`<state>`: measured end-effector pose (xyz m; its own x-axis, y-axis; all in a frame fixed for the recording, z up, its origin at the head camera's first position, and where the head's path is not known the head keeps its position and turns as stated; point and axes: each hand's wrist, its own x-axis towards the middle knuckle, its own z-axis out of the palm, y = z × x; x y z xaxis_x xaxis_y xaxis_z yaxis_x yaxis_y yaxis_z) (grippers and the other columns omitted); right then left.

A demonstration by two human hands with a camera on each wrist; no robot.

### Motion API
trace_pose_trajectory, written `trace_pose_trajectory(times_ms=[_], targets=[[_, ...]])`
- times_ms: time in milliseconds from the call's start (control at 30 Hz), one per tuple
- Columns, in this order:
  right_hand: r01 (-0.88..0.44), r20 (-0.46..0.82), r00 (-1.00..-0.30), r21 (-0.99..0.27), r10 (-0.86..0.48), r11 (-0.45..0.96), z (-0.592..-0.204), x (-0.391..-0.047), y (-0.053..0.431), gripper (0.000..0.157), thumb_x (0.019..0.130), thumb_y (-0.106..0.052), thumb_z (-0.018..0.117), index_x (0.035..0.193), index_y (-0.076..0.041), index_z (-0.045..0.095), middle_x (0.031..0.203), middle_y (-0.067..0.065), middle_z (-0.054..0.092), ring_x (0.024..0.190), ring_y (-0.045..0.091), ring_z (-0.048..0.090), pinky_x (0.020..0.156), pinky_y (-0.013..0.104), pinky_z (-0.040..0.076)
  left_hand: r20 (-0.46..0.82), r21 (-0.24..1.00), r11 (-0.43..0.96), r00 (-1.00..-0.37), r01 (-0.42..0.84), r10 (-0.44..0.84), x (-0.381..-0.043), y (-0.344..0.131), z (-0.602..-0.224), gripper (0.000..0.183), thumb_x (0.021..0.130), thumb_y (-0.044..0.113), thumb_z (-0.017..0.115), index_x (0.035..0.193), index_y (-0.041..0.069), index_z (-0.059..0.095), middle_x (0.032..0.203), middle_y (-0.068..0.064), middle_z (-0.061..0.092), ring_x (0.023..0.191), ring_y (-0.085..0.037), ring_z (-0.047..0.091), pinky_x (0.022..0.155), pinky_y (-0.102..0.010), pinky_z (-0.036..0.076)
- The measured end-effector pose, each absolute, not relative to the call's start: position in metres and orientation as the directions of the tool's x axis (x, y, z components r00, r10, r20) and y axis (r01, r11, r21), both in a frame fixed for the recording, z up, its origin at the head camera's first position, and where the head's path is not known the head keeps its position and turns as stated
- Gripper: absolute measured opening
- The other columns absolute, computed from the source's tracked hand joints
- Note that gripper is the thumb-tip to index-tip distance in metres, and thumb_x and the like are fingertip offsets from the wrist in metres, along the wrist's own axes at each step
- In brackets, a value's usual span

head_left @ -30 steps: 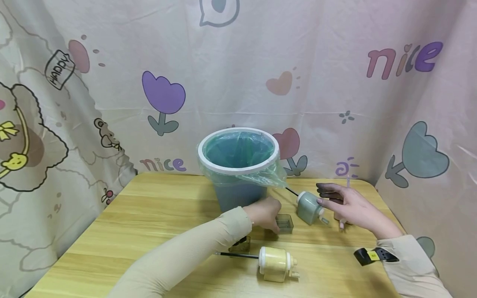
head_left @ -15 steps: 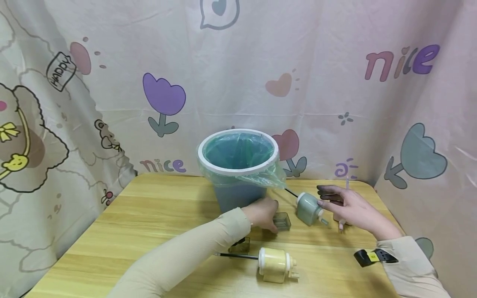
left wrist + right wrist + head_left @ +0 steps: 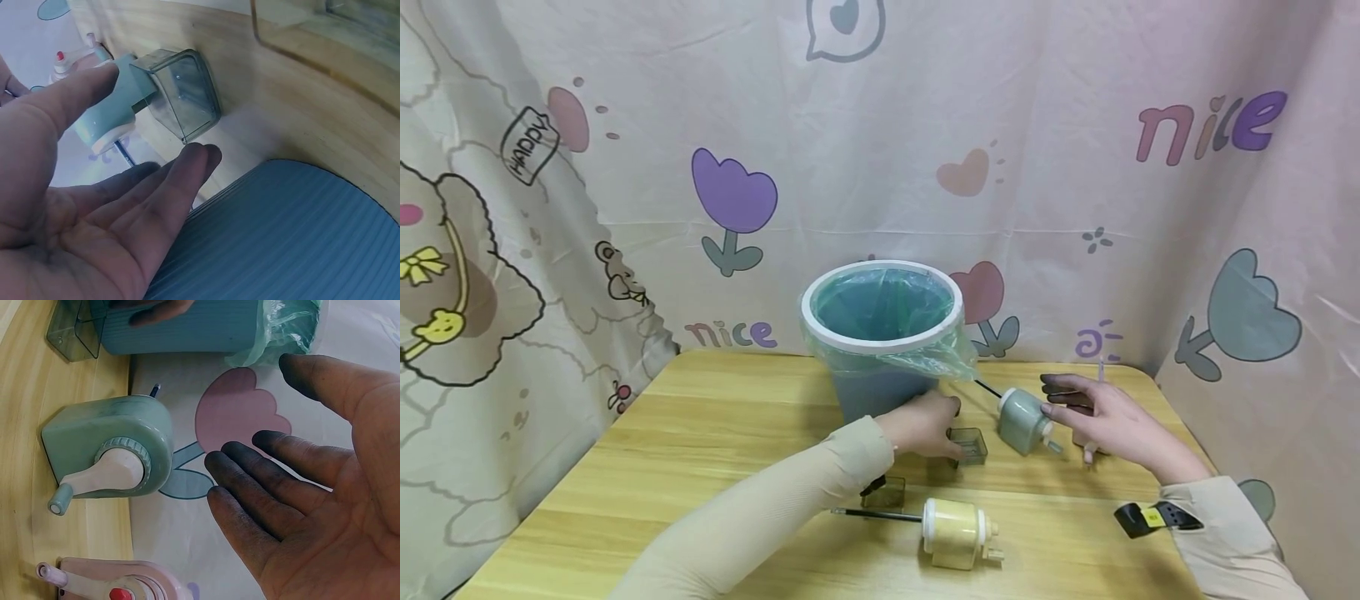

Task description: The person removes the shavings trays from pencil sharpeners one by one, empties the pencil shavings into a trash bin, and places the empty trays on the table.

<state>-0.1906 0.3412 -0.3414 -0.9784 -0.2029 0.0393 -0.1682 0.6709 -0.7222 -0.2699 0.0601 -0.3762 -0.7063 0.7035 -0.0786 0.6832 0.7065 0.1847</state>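
Note:
My left hand (image 3: 917,425) reaches beside a small clear drawer (image 3: 973,447), its fingers extended and slightly bent. In the left wrist view a gap shows between thumb and fingers, with the drawer just beyond the fingertips; whether they touch it I cannot tell. A green hand-crank pencil sharpener (image 3: 1021,421) with a pencil (image 3: 988,387) in it stands right of the drawer. Close to its crank side hovers my right hand (image 3: 325,506), palm visible, fingers extended and holding nothing, fingertips darkened. A pink pencil sharpener (image 3: 106,578) is mostly hidden behind that hand in the head view.
A blue-grey bin (image 3: 865,392) with a green bag stands behind the left hand. Nearer the front lies a yellow pencil sharpener (image 3: 953,533) with a pencil (image 3: 880,516) in it, beside another clear drawer (image 3: 889,493). A printed curtain (image 3: 850,200) hangs behind the table.
The clear drawer has shifted slightly left, toward the left hand. That hand has edged left and its fingers look a little straighter. The right hand stays nearly still.

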Motion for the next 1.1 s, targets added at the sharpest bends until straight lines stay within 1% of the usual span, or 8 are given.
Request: trace_pose_trajectory(times_ms=[233,433,567,633,667,867,1000,1100], targets=[[-0.167,0.037,-0.979,-0.717,-0.202,0.677,-0.344,-0.190,0.342,0.069,0.105,-0.035,0.069,0.159,0.001,0.045,0.131,0.026,0.071,0.054,0.022,0.065,0.050,0.036,0.060,-0.077,0.264,0.742,-0.754,0.616,0.652,-0.270,0.055,-0.377,0.088,0.090,0.044,0.087,0.152,-0.003,0.047,0.085,-0.001,0.068,0.075,-0.009,0.062,0.079,-0.026,0.061],[-0.172,0.039,-0.977,-0.726,-0.210,0.666,-0.347,-0.191,0.344,0.068,0.106,-0.032,0.068,0.159,0.002,0.043,0.128,0.025,0.072,0.058,0.022,0.067,0.052,0.038,0.062,-0.066,0.273,0.770,-0.787,0.577,0.614,-0.269,0.050,-0.375,0.110,0.092,0.042,0.085,0.165,-0.009,0.020,0.101,-0.013,0.078,0.089,-0.013,0.073,0.081,-0.026,0.062],[-0.243,0.120,-0.969,-0.632,-0.216,0.736,-0.349,-0.193,0.346,0.064,0.106,-0.034,0.068,0.156,0.002,0.049,0.136,0.025,0.072,0.090,0.025,0.078,0.076,0.032,0.064,-0.063,0.283,0.786,-0.807,0.549,0.587,-0.268,0.045,-0.374,0.109,0.093,0.043,0.084,0.165,-0.009,0.020,0.112,-0.019,0.077,0.096,-0.017,0.074,0.083,-0.028,0.064],[-0.265,0.156,-0.964,-0.587,-0.215,0.765,-0.349,-0.194,0.348,0.063,0.106,-0.035,0.067,0.155,0.002,0.052,0.138,0.024,0.071,0.108,0.029,0.077,0.087,0.028,0.061,-0.060,0.289,0.793,-0.817,0.536,0.574,-0.268,0.043,-0.374,0.108,0.093,0.043,0.084,0.164,-0.009,0.023,0.120,-0.021,0.076,0.102,-0.020,0.075,0.087,-0.029,0.065],[-0.270,0.167,-0.963,-0.575,-0.212,0.772,-0.350,-0.194,0.349,0.062,0.106,-0.035,0.067,0.154,0.001,0.052,0.140,0.025,0.070,0.116,0.030,0.075,0.087,0.027,0.060,-0.061,0.296,0.795,-0.820,0.530,0.569,-0.268,0.042,-0.374,0.107,0.093,0.043,0.084,0.164,-0.009,0.023,0.124,-0.023,0.075,0.105,-0.021,0.075,0.089,-0.030,0.065],[-0.213,0.138,-0.977,-0.600,-0.162,0.771,-0.350,-0.194,0.356,0.068,0.107,-0.038,0.066,0.156,0.004,0.047,0.141,0.033,0.065,0.106,0.031,0.071,0.063,0.029,0.058,-0.051,0.307,0.796,-0.826,0.522,0.561,-0.269,0.035,-0.376,0.105,0.093,0.041,0.084,0.164,-0.008,0.025,0.130,-0.026,0.072,0.111,-0.025,0.075,0.092,-0.033,0.065],[-0.208,0.185,-0.975,-0.563,-0.123,0.800,-0.353,-0.196,0.362,0.068,0.107,-0.037,0.066,0.154,0.007,0.048,0.141,0.036,0.064,0.117,0.046,0.071,0.086,0.045,0.064,-0.043,0.306,0.789,-0.820,0.532,0.570,-0.267,0.030,-0.375,0.105,0.094,0.039,0.084,0.164,-0.010,0.023,0.128,-0.027,0.073,0.108,-0.027,0.076,0.093,-0.035,0.066],[-0.193,0.208,-0.974,-0.526,-0.095,0.828,-0.356,-0.198,0.366,0.069,0.106,-0.039,0.066,0.154,0.008,0.049,0.148,0.039,0.057,0.128,0.057,0.062,0.101,0.066,0.057,-0.035,0.308,0.784,-0.817,0.539,0.575,-0.266,0.027,-0.375,0.104,0.093,0.039,0.084,0.163,-0.011,0.024,0.126,-0.028,0.073,0.108,-0.028,0.076,0.095,-0.036,0.066]])
